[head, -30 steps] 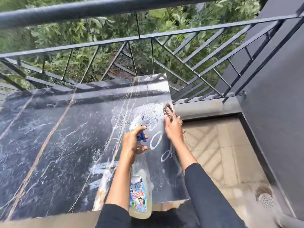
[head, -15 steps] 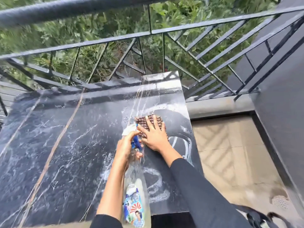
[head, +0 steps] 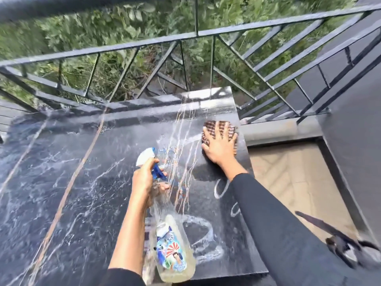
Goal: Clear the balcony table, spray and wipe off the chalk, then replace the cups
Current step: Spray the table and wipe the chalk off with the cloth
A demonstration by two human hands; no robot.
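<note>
Balcony, with a black veined table across most of the view, wet and streaked. Nearest, over the near edge, a clear bottle tilted away, pale liquid in its base, bright label facing up. Just right of it on the top, a large smeared chalk loop. A little beyond, two smaller loops, partly hidden by the right sleeve. Round the bottle's neck, the left hand, fingers curled tight at the blue trigger, white nozzle aimed away over the table. From there, thin pale streaks and drops toward the far edge. Farther right, close to the table's right edge, the right hand, pressed flat with fingers straight and spread on a brown patterned cloth. Cloth flat on the tabletop, mostly covered by that hand, its far rim visible past the fingertips. Off the table to the right, tan tiled floor barred with shadow, then a dark grey wall. Low at the right edge, a dark thing, too blurred to name. Beyond the far edge, a black metal railing with slanted bars; touching the table or just behind it, impossible to tell. Past the bars, green foliage.
</note>
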